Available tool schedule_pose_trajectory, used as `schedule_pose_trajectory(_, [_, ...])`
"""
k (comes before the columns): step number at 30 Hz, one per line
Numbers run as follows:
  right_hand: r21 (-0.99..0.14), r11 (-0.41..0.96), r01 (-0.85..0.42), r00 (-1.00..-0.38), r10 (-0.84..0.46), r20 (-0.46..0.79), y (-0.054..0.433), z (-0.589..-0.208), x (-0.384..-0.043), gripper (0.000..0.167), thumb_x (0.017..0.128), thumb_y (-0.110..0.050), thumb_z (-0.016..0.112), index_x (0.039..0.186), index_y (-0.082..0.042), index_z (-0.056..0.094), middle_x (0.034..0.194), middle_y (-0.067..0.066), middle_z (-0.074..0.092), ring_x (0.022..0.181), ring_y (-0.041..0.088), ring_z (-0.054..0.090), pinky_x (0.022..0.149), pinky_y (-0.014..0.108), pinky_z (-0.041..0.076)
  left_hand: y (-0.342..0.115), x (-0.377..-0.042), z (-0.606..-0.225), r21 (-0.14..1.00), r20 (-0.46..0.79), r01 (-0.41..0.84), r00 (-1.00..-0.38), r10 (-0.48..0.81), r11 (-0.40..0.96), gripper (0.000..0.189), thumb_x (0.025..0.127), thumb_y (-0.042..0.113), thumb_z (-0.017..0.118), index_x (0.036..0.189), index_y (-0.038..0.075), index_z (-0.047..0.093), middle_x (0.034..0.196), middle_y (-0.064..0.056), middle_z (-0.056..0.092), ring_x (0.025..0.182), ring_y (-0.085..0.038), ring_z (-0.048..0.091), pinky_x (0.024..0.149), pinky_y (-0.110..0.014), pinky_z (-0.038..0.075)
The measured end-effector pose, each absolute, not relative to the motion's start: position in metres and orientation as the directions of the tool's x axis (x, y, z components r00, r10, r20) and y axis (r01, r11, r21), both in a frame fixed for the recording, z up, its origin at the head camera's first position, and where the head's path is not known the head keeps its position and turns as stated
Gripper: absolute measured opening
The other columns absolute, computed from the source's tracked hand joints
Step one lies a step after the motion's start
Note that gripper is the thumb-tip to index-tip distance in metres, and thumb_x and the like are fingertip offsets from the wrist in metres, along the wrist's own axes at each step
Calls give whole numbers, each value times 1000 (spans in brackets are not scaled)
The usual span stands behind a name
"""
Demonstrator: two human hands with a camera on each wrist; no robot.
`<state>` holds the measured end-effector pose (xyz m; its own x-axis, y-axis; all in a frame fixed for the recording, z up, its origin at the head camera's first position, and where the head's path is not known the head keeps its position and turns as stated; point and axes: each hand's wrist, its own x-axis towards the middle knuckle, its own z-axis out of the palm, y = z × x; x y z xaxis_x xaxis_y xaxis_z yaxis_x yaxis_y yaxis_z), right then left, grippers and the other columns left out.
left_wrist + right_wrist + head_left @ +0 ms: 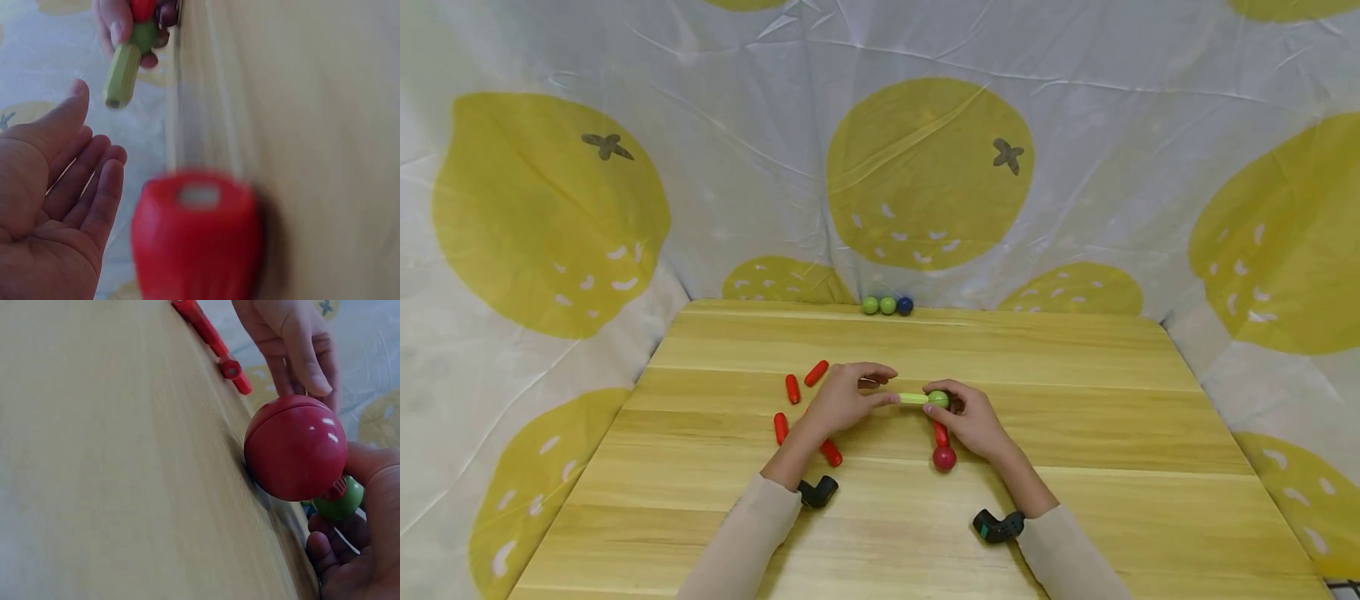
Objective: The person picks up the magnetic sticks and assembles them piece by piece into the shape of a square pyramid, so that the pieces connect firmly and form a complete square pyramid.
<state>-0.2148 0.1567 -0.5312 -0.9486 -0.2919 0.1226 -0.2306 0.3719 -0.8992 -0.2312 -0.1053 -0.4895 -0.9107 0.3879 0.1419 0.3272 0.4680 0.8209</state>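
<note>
My right hand (976,423) pinches a green ball (938,400) between thumb and fingers. A yellow-green rod (913,399) sticks out of that ball to the left, its free end bare in the left wrist view. From the same ball a red rod (941,433) runs toward me to a dark red ball (295,447). My left hand (844,398) is at the rod's free end, thumb and fingers spread apart. The left wrist view shows a gap between this hand and the rod (123,75), with nothing in the palm.
Several loose red rods (793,389) lie on the wooden table (1075,367) around my left hand. Against the back cloth stand two green balls (870,305) and a blue ball (905,307) in a row. Black wrist devices (997,527) sit below both wrists.
</note>
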Motion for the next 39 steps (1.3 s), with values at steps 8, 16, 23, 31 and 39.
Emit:
schedule_pose_trajectory(8, [-897, 376, -235, -947, -295, 124, 158, -533, -216, 32, 95, -24, 76, 125, -13, 72, 102, 5, 70, 71, 16, 55, 61, 23, 47, -132, -235, -480, 830, 114, 266, -941, 318, 490, 47, 87, 35, 83, 126, 10, 74, 126, -11, 74, 116, -27, 71, 98, -40, 59])
schedule_pose_trajectory(16, [-912, 359, -200, -961, -252, 111, 157, -533, -216, 37, 93, -22, 79, 127, -9, 69, 107, 7, 71, 78, 18, 59, 66, 22, 50, -139, -262, -465, 789, 149, 285, -948, 281, 545, 43, 90, 33, 81, 127, 14, 73, 128, -11, 72, 117, -28, 70, 99, -40, 58])
schedule_pose_trajectory(23, [-924, 338, -177, -969, -222, 105, 159, -533, -217, 35, 92, -21, 80, 124, -8, 70, 106, 10, 70, 78, 19, 60, 67, 21, 52, -136, -308, -456, 773, 121, 266, -953, 278, 576, 50, 92, 33, 80, 135, 11, 67, 136, -10, 67, 123, -31, 66, 104, -43, 55])
schedule_pose_trajectory(31, [-921, 342, -187, -970, -211, 119, 159, -533, -217, 32, 92, -19, 80, 121, -7, 72, 103, 9, 70, 78, 18, 60, 66, 21, 53, -132, -347, -462, 721, -10, 185, -961, 276, 668, 67, 96, 33, 75, 153, 9, 48, 157, -18, 47, 141, -41, 48, 111, -55, 47])
schedule_pose_trajectory(39, [-925, 338, -170, -973, -208, 103, 159, -532, -217, 33, 90, -18, 82, 120, -6, 72, 106, 10, 71, 81, 16, 62, 70, 21, 55, -127, -365, -475, 629, 57, 213, -972, 230, 748, 59, 96, 20, 74, 151, 10, 53, 165, -18, 35, 154, -38, 30, 126, -52, 29])
